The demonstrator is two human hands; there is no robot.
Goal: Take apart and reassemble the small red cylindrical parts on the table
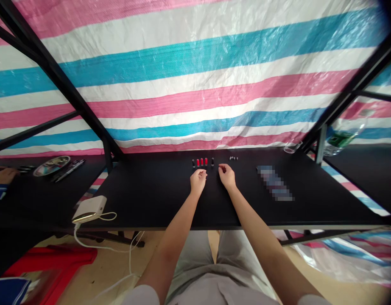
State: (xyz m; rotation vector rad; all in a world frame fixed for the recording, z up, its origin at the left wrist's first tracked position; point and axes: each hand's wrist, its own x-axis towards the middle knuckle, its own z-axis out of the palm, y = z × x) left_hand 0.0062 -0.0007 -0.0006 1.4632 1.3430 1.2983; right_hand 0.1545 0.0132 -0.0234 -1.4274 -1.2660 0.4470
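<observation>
Tubes (202,162) sit in a row toward the far side of the bench (151,190), three red and two black, with a few shiny bits (230,159) to their right, perhaps four but too small to count surely. They look light, stiff and perhaps slippery, best held by the sides between thumb and fingertip. Left hand (198,180) and right hand (227,174) are near the row, fingers curled, though whether either grip pinches anything cannot be told.
</observation>
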